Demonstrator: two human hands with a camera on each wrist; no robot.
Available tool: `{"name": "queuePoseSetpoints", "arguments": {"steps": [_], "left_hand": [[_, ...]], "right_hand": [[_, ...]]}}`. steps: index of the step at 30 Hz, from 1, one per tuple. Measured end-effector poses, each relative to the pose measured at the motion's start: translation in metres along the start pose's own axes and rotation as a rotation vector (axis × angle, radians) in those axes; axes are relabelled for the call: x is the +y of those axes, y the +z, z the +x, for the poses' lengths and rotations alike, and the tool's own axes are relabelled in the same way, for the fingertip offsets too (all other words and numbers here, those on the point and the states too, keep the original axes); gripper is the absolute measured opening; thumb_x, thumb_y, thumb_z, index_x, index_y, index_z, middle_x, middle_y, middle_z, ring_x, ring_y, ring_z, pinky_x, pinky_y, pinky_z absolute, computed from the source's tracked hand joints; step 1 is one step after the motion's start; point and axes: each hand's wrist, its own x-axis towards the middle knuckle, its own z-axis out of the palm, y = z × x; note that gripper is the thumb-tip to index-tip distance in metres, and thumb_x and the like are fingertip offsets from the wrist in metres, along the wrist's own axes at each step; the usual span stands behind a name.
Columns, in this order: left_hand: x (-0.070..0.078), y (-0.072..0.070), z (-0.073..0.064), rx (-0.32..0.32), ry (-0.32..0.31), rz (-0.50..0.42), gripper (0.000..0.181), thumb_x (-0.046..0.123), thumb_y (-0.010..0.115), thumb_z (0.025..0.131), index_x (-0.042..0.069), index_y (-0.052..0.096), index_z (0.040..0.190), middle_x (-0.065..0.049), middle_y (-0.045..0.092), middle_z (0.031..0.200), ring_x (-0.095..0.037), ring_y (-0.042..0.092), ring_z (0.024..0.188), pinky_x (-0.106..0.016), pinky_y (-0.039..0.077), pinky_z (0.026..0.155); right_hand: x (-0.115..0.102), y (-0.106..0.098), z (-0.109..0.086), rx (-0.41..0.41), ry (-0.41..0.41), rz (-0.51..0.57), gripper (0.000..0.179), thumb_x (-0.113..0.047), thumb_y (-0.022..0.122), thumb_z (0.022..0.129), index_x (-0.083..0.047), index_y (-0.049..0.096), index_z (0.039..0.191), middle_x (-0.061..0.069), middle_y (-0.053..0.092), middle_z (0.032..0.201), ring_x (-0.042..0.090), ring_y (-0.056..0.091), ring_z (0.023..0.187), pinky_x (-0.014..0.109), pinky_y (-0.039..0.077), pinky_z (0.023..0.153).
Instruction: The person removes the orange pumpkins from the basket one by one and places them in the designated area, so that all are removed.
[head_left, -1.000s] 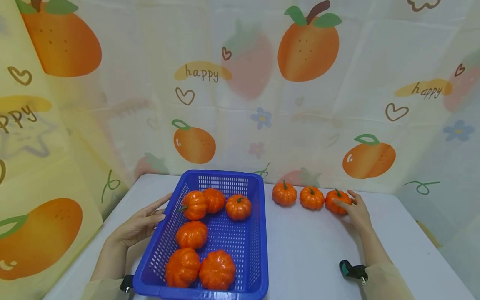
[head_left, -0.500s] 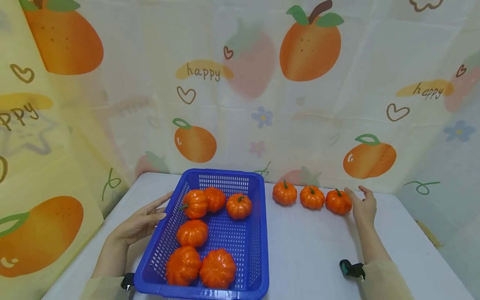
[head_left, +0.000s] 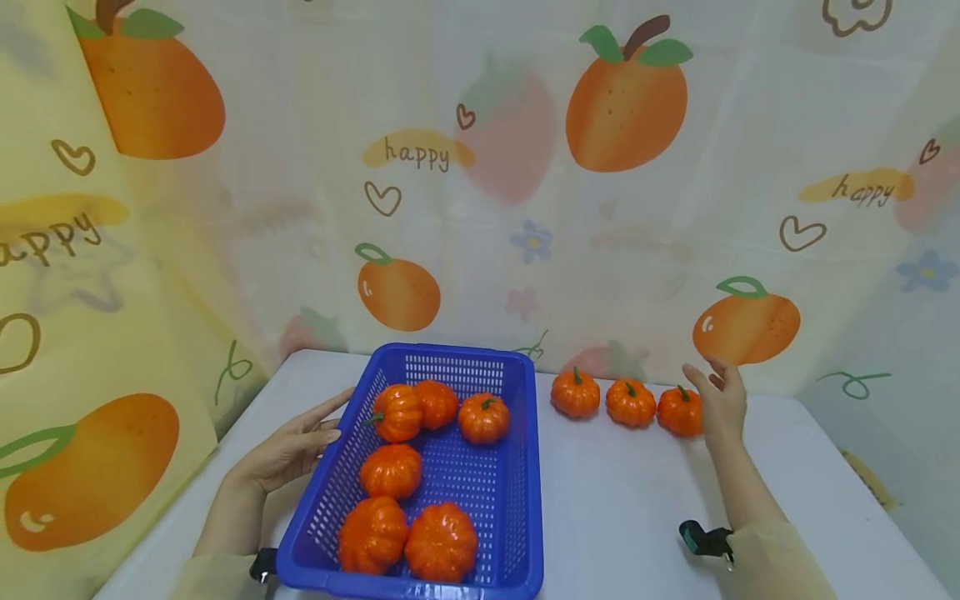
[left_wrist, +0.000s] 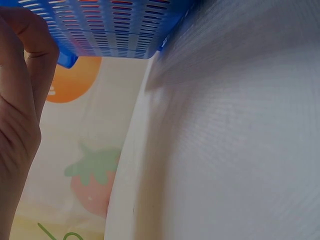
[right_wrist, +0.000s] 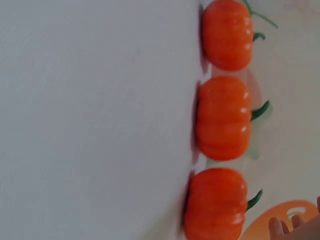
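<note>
A blue plastic basket (head_left: 525, 500) stands on the white table with several small orange pumpkins in it, such as one with a green stem (head_left: 483, 419). My left hand (head_left: 288, 450) touches the basket's left side with its fingers extended; in the left wrist view the hand (left_wrist: 20, 95) is beside the slotted wall. Three more pumpkins stand in a row at the table's back: the left one (head_left: 575, 393), the middle one (head_left: 631, 403) and the right one (head_left: 679, 412). My right hand (head_left: 724, 408) is raised beside the right pumpkin, fingers loosely bent and holding nothing.
The white table (head_left: 615, 508) extends in front of the row. Behind it hangs a fruit-printed cloth (head_left: 510, 283), and a yellowish one (head_left: 82, 350) hangs at the left. Black wrist cameras sit on both wrists.
My right hand has let go of the right pumpkin, drawn away to its right and lifted a little. The left hand and the basket hold their places; the head view has shifted slightly.
</note>
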Motion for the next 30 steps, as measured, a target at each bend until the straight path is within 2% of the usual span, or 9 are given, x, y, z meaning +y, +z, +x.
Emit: {"name": "queuePoseSetpoints", "arguments": {"steps": [4, 9, 13, 16, 18, 21, 24, 26, 30], "left_hand": [[-0.003, -0.002, 0.000, -0.002, 0.000, 0.007, 0.064, 0.000, 0.028, 0.105, 0.019, 0.002, 0.160, -0.002, 0.063, 0.137, -0.018, 0.072, 0.106, -0.034, 0.061, 0.088], [-0.003, -0.003, 0.000, -0.026, 0.011, 0.012, 0.064, 0.000, 0.027, 0.105, 0.019, 0.001, 0.160, -0.002, 0.063, 0.137, -0.017, 0.072, 0.106, -0.032, 0.061, 0.088], [-0.003, -0.002, 0.000, -0.015, 0.004, 0.014, 0.064, 0.000, 0.027, 0.105, 0.020, 0.002, 0.160, -0.001, 0.064, 0.136, -0.015, 0.072, 0.105, -0.032, 0.061, 0.089], [-0.002, -0.002, 0.001, -0.007, 0.008, 0.024, 0.064, 0.000, 0.027, 0.105, 0.020, 0.004, 0.160, 0.000, 0.065, 0.135, -0.014, 0.072, 0.103, -0.031, 0.061, 0.088], [-0.001, -0.002, 0.001, -0.013, 0.013, 0.017, 0.064, 0.000, 0.028, 0.105, 0.020, 0.005, 0.161, -0.001, 0.065, 0.135, -0.014, 0.072, 0.104, -0.031, 0.060, 0.088], [0.000, -0.002, 0.001, -0.038, 0.023, -0.002, 0.063, -0.001, 0.027, 0.105, 0.020, 0.005, 0.161, -0.001, 0.064, 0.136, -0.015, 0.072, 0.105, -0.030, 0.060, 0.089], [0.001, 0.000, 0.001, -0.042, 0.022, -0.014, 0.064, 0.000, 0.028, 0.105, 0.021, 0.005, 0.161, -0.001, 0.063, 0.137, -0.015, 0.071, 0.106, -0.030, 0.060, 0.089], [0.001, 0.001, 0.001, -0.039, 0.020, -0.011, 0.064, 0.000, 0.028, 0.105, 0.020, 0.005, 0.161, -0.001, 0.063, 0.137, -0.015, 0.071, 0.106, -0.030, 0.060, 0.089], [0.000, 0.001, 0.001, -0.032, 0.016, -0.010, 0.064, 0.000, 0.028, 0.105, 0.021, 0.005, 0.161, -0.001, 0.063, 0.137, -0.016, 0.071, 0.107, -0.031, 0.060, 0.090]], "right_hand": [[-0.012, 0.010, -0.009, -0.076, -0.022, 0.031, 0.060, -0.038, 0.058, 0.097, -0.011, 0.042, 0.147, 0.008, 0.035, 0.160, 0.027, 0.032, 0.142, 0.045, 0.033, 0.118], [-0.031, 0.028, -0.024, -0.175, -0.099, 0.064, 0.050, -0.029, 0.058, 0.097, -0.009, 0.047, 0.142, 0.008, 0.041, 0.155, 0.026, 0.036, 0.138, 0.044, 0.034, 0.119], [-0.043, 0.042, -0.039, -0.296, -0.168, 0.062, 0.046, -0.023, 0.057, 0.098, -0.008, 0.047, 0.141, 0.005, 0.043, 0.151, 0.012, 0.041, 0.128, 0.027, 0.040, 0.109], [-0.051, 0.054, -0.052, -0.403, -0.231, 0.047, 0.047, -0.021, 0.056, 0.099, -0.006, 0.046, 0.142, 0.006, 0.043, 0.150, 0.009, 0.043, 0.127, 0.014, 0.043, 0.099], [-0.056, 0.062, -0.061, -0.482, -0.274, 0.056, 0.046, -0.019, 0.056, 0.099, -0.005, 0.046, 0.142, 0.010, 0.044, 0.149, 0.019, 0.044, 0.132, 0.018, 0.045, 0.102], [-0.060, 0.076, -0.074, -0.588, -0.333, 0.059, 0.047, -0.016, 0.058, 0.096, -0.005, 0.047, 0.141, 0.014, 0.045, 0.148, 0.034, 0.045, 0.136, 0.042, 0.044, 0.113], [-0.062, 0.088, -0.086, -0.688, -0.371, 0.065, 0.050, -0.015, 0.062, 0.092, -0.007, 0.049, 0.140, 0.016, 0.045, 0.148, 0.041, 0.044, 0.137, 0.061, 0.038, 0.115], [-0.064, 0.095, -0.094, -0.756, -0.398, 0.064, 0.051, -0.016, 0.065, 0.091, -0.007, 0.050, 0.139, 0.018, 0.045, 0.149, 0.044, 0.044, 0.137, 0.064, 0.036, 0.115], [-0.066, 0.107, -0.108, -0.888, -0.430, 0.052, 0.055, -0.023, 0.068, 0.090, -0.011, 0.049, 0.140, 0.018, 0.046, 0.149, 0.044, 0.046, 0.136, 0.061, 0.039, 0.114]]}}
